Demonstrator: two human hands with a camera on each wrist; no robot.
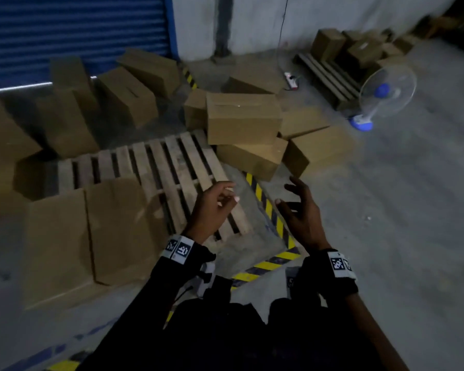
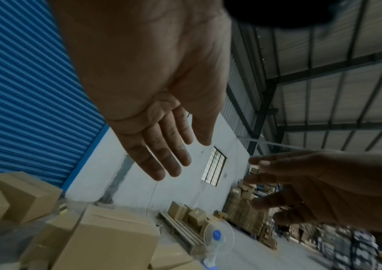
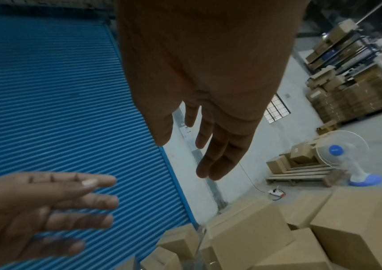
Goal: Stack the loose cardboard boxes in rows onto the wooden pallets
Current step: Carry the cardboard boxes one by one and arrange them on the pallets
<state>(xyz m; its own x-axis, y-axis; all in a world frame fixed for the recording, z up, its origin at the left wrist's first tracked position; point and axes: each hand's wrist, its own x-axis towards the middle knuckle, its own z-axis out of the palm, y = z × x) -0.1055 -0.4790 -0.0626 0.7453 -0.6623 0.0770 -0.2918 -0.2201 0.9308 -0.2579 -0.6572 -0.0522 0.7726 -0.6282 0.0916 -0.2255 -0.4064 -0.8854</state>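
Observation:
A wooden pallet (image 1: 156, 167) lies on the floor ahead of me. Two cardboard boxes (image 1: 56, 247) (image 1: 123, 226) lie flat side by side at its near left end. Loose boxes are heaped by the pallet's right corner: one (image 1: 241, 119) sits on top of a lower tilted box (image 1: 252, 159), with another (image 1: 319, 148) to the right. My left hand (image 1: 225, 195) hovers over the pallet's near right corner, fingers loosely spread and empty. Beside it my right hand (image 1: 289, 199) hangs over the striped floor tape, also empty. Both palms (image 2: 180, 157) (image 3: 208, 157) hold nothing in the wrist views.
More loose boxes (image 1: 126, 100) lie behind the pallet, against the blue roller shutter (image 1: 65, 30). A second pallet (image 1: 330, 79) with boxes stands at the back right, a standing fan (image 1: 386, 89) in front of it. A power strip (image 1: 291, 80) lies on the floor. Yellow-black tape (image 1: 268, 207) marks the floor.

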